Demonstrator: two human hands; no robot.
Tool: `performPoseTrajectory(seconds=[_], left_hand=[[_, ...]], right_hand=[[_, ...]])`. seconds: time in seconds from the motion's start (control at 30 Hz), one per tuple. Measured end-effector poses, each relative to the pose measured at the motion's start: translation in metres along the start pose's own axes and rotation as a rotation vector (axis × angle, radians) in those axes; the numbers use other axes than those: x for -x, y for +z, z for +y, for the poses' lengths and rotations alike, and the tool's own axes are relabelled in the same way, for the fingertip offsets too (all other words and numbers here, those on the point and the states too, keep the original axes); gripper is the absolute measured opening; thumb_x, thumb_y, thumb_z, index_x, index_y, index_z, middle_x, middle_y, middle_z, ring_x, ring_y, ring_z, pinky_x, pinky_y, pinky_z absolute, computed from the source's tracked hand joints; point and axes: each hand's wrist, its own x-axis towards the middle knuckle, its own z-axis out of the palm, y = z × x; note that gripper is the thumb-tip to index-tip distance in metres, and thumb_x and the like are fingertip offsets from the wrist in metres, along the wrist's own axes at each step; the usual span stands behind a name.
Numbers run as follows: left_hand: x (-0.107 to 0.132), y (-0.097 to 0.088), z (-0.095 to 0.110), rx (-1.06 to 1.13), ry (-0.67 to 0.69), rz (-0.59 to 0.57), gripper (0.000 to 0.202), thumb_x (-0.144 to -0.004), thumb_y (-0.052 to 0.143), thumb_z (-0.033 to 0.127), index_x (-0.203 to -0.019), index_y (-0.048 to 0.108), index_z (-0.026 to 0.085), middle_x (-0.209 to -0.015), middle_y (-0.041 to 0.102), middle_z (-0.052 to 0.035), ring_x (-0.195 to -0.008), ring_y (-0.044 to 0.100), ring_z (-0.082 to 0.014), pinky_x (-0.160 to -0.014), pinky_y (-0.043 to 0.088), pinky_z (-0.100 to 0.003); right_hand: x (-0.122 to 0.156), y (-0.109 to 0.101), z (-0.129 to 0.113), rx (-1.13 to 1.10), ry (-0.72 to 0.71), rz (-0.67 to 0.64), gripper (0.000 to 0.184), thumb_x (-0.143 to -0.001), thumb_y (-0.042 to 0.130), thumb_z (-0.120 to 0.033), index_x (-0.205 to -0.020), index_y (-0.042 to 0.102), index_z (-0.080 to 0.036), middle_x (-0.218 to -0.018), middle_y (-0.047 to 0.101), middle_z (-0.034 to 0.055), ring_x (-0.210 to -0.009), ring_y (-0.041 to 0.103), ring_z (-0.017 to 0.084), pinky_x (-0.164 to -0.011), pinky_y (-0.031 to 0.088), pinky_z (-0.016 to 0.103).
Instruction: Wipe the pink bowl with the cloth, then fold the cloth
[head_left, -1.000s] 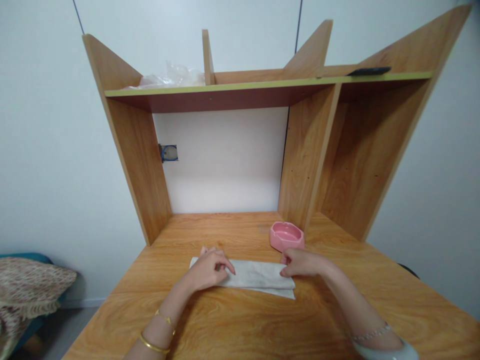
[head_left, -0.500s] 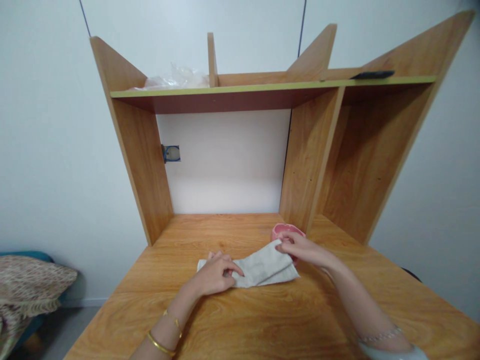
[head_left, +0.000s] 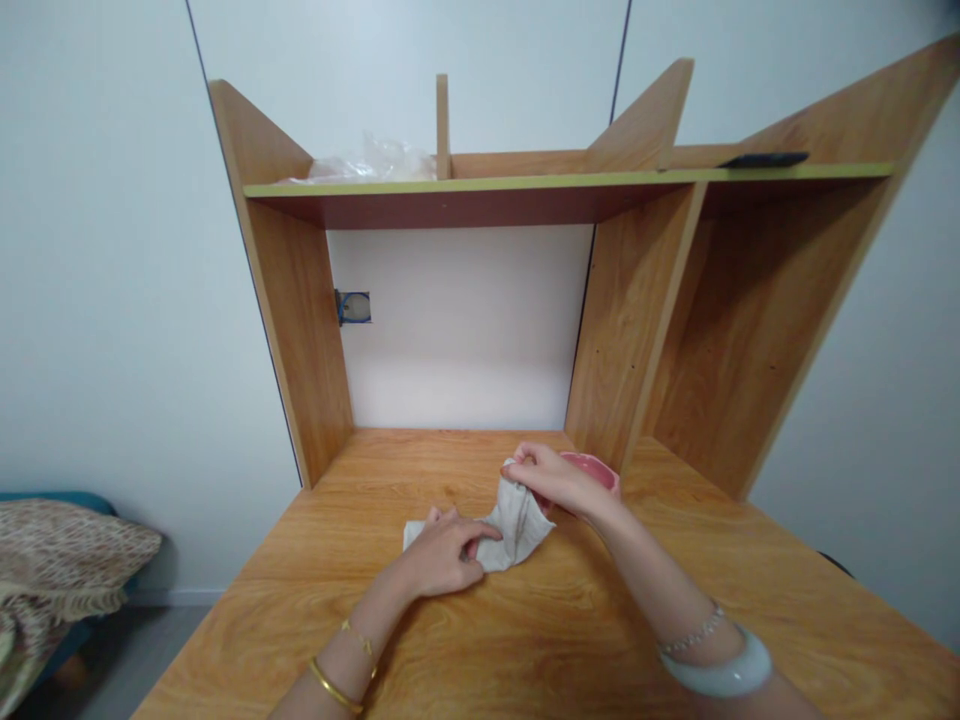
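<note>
A light grey cloth [head_left: 517, 527] lies on the wooden desktop, its right end raised and bent over toward the left. My right hand [head_left: 551, 477] pinches that raised end between thumb and fingers. Resting on the left part of the cloth, my left hand [head_left: 444, 556] holds it down against the wood, fingers bent and the index finger reaching along the cloth. Just behind my right hand stands a pink bowl [head_left: 596, 468], partly hidden by the hand and wrist.
A wooden shelf unit [head_left: 480, 190] rises at the back of the desktop [head_left: 525, 650]. On its upper shelf lie a clear plastic bag [head_left: 375, 160] and a flat dark object [head_left: 765, 159]. A patterned blanket [head_left: 75, 550] drapes over something teal at the left.
My right hand has moved left and slightly up, lifting the cloth's right end and bending it toward my left hand. More of the pink bowl's right side shows. The view has shifted slightly.
</note>
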Motion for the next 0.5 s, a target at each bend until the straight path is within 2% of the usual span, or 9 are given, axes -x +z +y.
performPoseTrajectory(seconds=[0.07, 0.13, 0.2, 0.27, 0.33, 0.4, 0.5], left_hand=[[0.0, -0.003, -0.001, -0.005, -0.006, 0.021, 0.044, -0.066, 0.046, 0.018, -0.107, 0.055, 0.03, -0.079, 0.062, 0.0018, -0.084, 0.05, -0.0197, -0.081, 0.028, -0.034], [0.0, -0.009, -0.007, -0.027, -0.058, 0.093, 0.042, -0.067, 0.045, 0.018, -0.106, 0.056, 0.029, -0.081, 0.063, 0.0017, -0.085, 0.051, -0.0189, -0.08, 0.029, -0.033], [0.001, -0.018, -0.016, -0.096, -0.213, 0.196, 0.035, -0.071, 0.042, 0.018, -0.1, 0.058, 0.026, -0.084, 0.064, 0.0004, -0.086, 0.053, -0.018, -0.08, 0.03, -0.031], [0.003, -0.027, -0.029, -0.226, -0.471, 0.259, 0.027, -0.075, 0.039, 0.02, -0.089, 0.061, 0.023, -0.089, 0.065, -0.0029, -0.091, 0.054, -0.0195, -0.082, 0.031, -0.032], [0.005, -0.033, -0.042, -0.262, -0.608, 0.273, 0.028, -0.076, 0.036, 0.02, -0.083, 0.063, 0.014, -0.089, 0.065, -0.0128, -0.091, 0.056, -0.0258, -0.081, 0.031, -0.037], [0.006, -0.035, -0.052, -0.255, -0.684, 0.265, 0.03, -0.076, 0.035, 0.017, -0.08, 0.063, 0.01, -0.089, 0.064, -0.0191, -0.091, 0.057, -0.0293, -0.079, 0.033, -0.039], [0.006, -0.032, -0.062, -0.183, -0.745, 0.232, 0.029, -0.074, 0.036, 0.015, -0.076, 0.064, 0.01, -0.087, 0.065, -0.0197, -0.088, 0.059, -0.0286, -0.074, 0.036, -0.035]], right_hand=[[-0.004, 0.005, 0.002, -0.016, -0.011, -0.027, 0.01, -0.07, 0.047, -0.016, -0.066, 0.039, -0.02, -0.031, 0.04, -0.0116, -0.026, 0.041, 0.006, -0.028, 0.026, 0.013], [-0.008, 0.01, 0.003, -0.021, -0.016, -0.042, 0.01, -0.071, 0.046, -0.016, -0.067, 0.038, -0.021, -0.029, 0.039, -0.0119, -0.025, 0.042, 0.007, -0.027, 0.027, 0.013], [-0.01, 0.014, 0.001, -0.006, -0.024, -0.052, 0.01, -0.071, 0.046, -0.017, -0.067, 0.038, -0.021, -0.028, 0.038, -0.012, -0.025, 0.043, 0.008, -0.027, 0.028, 0.014], [-0.011, 0.017, -0.004, 0.03, -0.032, -0.06, 0.01, -0.072, 0.046, -0.018, -0.067, 0.038, -0.021, -0.027, 0.039, -0.0116, -0.026, 0.044, 0.009, -0.028, 0.029, 0.014], [-0.013, 0.022, -0.009, 0.069, -0.035, -0.067, 0.008, -0.072, 0.045, -0.019, -0.067, 0.038, -0.021, -0.026, 0.039, -0.011, -0.027, 0.045, 0.009, -0.028, 0.03, 0.014], [-0.017, 0.028, -0.013, 0.095, -0.038, -0.077, 0.006, -0.071, 0.044, -0.02, -0.066, 0.041, -0.021, -0.026, 0.039, -0.01, -0.028, 0.046, 0.01, -0.029, 0.031, 0.014], [-0.025, 0.043, -0.019, 0.132, -0.061, -0.093, 0.01, -0.07, 0.044, -0.023, -0.061, 0.045, -0.019, -0.028, 0.043, -0.0069, -0.03, 0.048, 0.01, -0.03, 0.033, 0.015]])
